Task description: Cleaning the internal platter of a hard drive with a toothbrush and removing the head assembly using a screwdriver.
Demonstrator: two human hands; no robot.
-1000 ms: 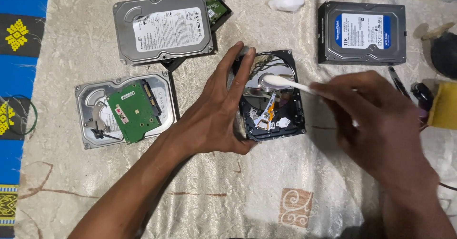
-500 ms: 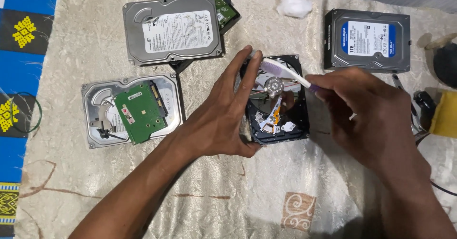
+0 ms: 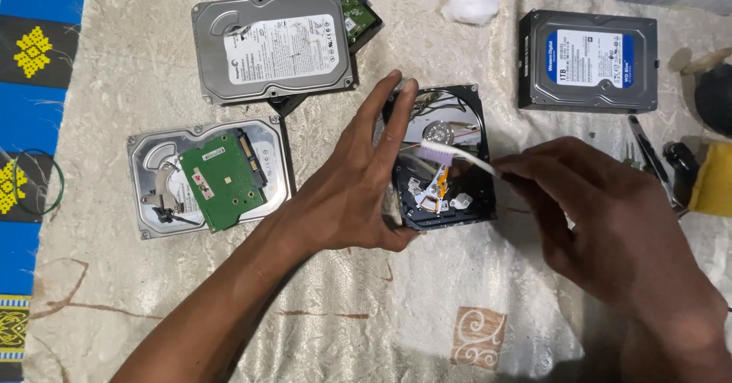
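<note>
My left hand point(image 3: 358, 192) braces the opened black hard drive with its mirror-bright platter point(image 3: 442, 158) on the cloth-covered worktop point(image 3: 114, 70). My right hand point(image 3: 610, 223) pinches a white toothbrush point(image 3: 450, 156), bristles over the platter. Too much pressure could scratch it or bend the thin actuator arm.

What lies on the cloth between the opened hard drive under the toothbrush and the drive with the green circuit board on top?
In the head view, only the left hand lies there, steadying the opened hard drive; the board-topped drive sits beyond it.
</note>
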